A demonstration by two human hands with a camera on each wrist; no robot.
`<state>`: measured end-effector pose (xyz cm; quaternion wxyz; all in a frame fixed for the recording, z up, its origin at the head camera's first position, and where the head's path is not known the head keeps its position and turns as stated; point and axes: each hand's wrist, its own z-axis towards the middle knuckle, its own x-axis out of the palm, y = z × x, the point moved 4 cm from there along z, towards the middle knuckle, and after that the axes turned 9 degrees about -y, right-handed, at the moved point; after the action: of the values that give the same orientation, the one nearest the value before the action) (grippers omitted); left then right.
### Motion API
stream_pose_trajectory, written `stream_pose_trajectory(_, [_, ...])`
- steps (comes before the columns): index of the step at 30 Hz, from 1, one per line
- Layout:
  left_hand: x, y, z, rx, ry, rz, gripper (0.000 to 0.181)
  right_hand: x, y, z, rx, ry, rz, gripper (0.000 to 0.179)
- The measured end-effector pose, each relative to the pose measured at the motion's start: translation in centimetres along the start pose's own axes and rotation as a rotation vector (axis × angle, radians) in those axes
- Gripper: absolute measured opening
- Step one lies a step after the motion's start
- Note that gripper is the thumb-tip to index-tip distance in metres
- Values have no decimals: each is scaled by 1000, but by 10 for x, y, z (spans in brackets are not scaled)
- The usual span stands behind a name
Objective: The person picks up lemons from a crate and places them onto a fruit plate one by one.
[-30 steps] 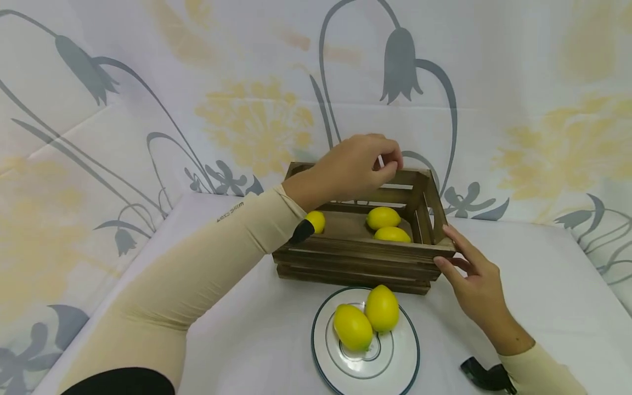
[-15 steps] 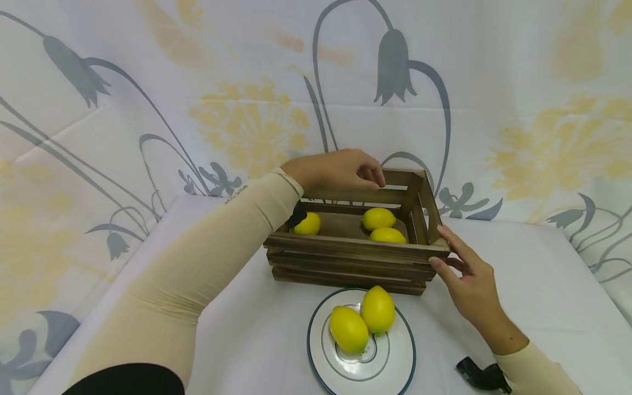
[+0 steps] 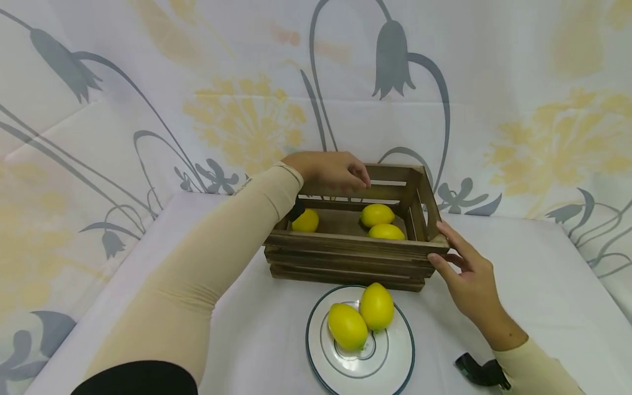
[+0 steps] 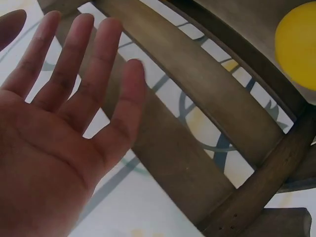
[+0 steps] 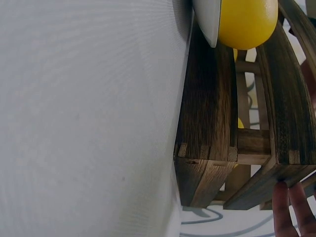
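A brown slatted wooden crate (image 3: 345,258) stands on the white tablecloth. Inside it, one lemon (image 3: 305,220) lies at the left and two lemons (image 3: 377,215) lie together at the right. Over the crate's back side hovers my left hand (image 3: 329,169), holding nothing; the left wrist view shows its palm and spread, slightly bent fingers (image 4: 89,79). My right hand (image 3: 471,280) grips the crate's front right corner, thumb on the front slat and index finger at the end. In front of the crate, two more lemons (image 3: 348,327) touch each other on a plate (image 3: 362,378) with a dark rim.
A black curved object (image 3: 479,373) shows beside my right sleeve, low on the right. Behind the crate hangs a white cloth (image 3: 247,44) printed with grey and yellow flowers. The plate stands close to the crate's front.
My left hand has moved left and a little lower over the crate's back side, its fingers loosening. My right hand keeps its hold on the corner. The lemons stay put.
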<state>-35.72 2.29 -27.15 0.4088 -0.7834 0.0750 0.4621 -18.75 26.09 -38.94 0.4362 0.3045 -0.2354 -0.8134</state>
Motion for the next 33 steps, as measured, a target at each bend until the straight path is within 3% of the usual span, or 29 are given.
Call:
stream_pose_trajectory(7, [1, 12, 3, -136, 76, 58, 38, 1, 3, -1, 1, 8, 14, 68])
stream_pose_trajectory(15, [0, 28, 2, -276, 129, 5, 27, 0, 6, 0, -6, 5, 15, 68])
stream_pose_trajectory(24, [2, 42, 1, -458, 261, -98, 49, -3, 9, -1, 2, 5, 1, 67])
stream_pose_trajectory(27, [5, 46, -1, -512, 278, -128, 54, -4, 10, -1, 0, 6, -2, 68])
stream_pose_trajectory(29, [6, 48, -3, -525, 276, -117, 53, -5, 11, -1, 1, 9, -5, 68])
stream_pose_trajectory(33, [7, 52, -5, -488, 278, -10, 49, -5, 11, -1, 6, 12, -1, 68])
